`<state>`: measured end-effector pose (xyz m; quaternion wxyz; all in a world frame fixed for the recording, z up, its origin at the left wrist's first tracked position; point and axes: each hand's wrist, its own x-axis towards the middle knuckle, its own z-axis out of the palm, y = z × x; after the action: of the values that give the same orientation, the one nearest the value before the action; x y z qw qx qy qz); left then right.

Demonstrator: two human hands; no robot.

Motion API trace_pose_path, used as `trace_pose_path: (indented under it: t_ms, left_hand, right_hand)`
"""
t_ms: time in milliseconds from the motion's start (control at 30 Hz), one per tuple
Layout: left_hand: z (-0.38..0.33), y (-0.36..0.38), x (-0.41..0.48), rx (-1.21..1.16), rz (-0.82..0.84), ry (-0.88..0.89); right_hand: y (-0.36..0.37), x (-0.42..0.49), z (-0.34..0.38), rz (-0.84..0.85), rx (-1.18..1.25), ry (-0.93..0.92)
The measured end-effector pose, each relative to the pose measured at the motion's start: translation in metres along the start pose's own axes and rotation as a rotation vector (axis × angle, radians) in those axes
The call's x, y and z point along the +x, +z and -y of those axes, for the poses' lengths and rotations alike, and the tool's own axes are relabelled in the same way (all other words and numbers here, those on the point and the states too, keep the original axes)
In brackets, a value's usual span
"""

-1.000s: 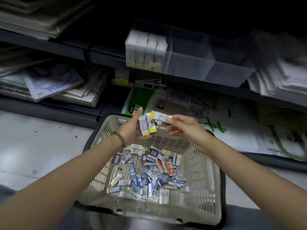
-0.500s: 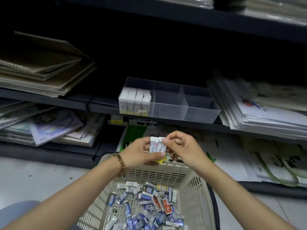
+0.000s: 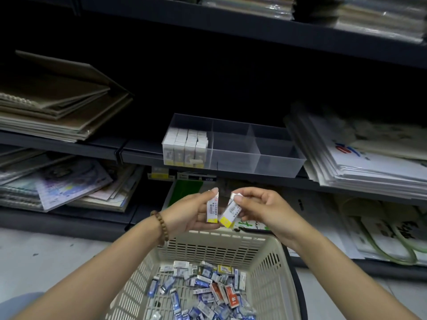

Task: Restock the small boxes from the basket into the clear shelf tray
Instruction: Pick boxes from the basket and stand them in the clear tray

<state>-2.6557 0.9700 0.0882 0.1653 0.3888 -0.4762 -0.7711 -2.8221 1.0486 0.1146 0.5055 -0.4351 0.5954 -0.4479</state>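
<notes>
My left hand [image 3: 187, 212] grips an upright white box with a yellow end [image 3: 212, 210]. Just to its right, my right hand [image 3: 261, 207] pinches a similar tilted box [image 3: 231, 213]. Both hands hover above the far rim of the beige basket [image 3: 275, 273], which holds several small blue, white and red boxes [image 3: 203, 289]. The clear shelf tray [image 3: 272, 158] sits on the middle shelf above the hands. Its left compartment holds a block of white boxes [image 3: 184, 146]; the other compartments hold nothing.
Stacked sketch pads [image 3: 57, 107] lie on the shelf left of the tray, and wrapped paper stacks [image 3: 360, 155] lie to its right. Notebooks [image 3: 69, 183] fill the lower left shelf. Price labels [image 3: 182, 175] hang under the tray. Printed bags [image 3: 388, 236] lie at the lower right.
The hands, pressed together on the boxes half a second ago, have drawn slightly apart, each now holding its own box. The view tilted up from the basket toward the shelf over the last second.
</notes>
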Motion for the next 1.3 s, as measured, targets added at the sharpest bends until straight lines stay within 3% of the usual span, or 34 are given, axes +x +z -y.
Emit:
trace_pose_path:
  t_ms: [200, 433, 600, 900, 1100, 1300]
  left_hand:
    - [0.008, 0.006, -0.004, -0.013, 0.165, 0.028]
    - [0.01, 0.001, -0.006, 0.19, 0.171, 0.206]
    - [0.006, -0.002, -0.004, 0.249, 0.028, 0.302]
    - [-0.017, -0.008, 0.0, 0.295, -0.157, 0.613]
    - [-0.046, -0.023, 0.001, 0.264, -0.307, 0.747]
    - [-0.059, -0.059, 0.007, 0.145, -0.658, 0.867]
  right_hand:
    - [0.004, -0.002, 0.0, 0.038, 0.073, -0.02]
    - [0.009, -0.002, -0.003, -0.035, 0.026, -0.055]
    - [0.011, 0.0, -0.005, -0.087, 0.215, -0.007]
    - [0.014, 0.016, 0.018, 0.032, 0.322, -0.041]
    - [0.015, 0.04, 0.057, 0.058, 0.201, -0.143]
    - [-0.009, 0.076, 0.105, -0.13, -0.026, -0.215]
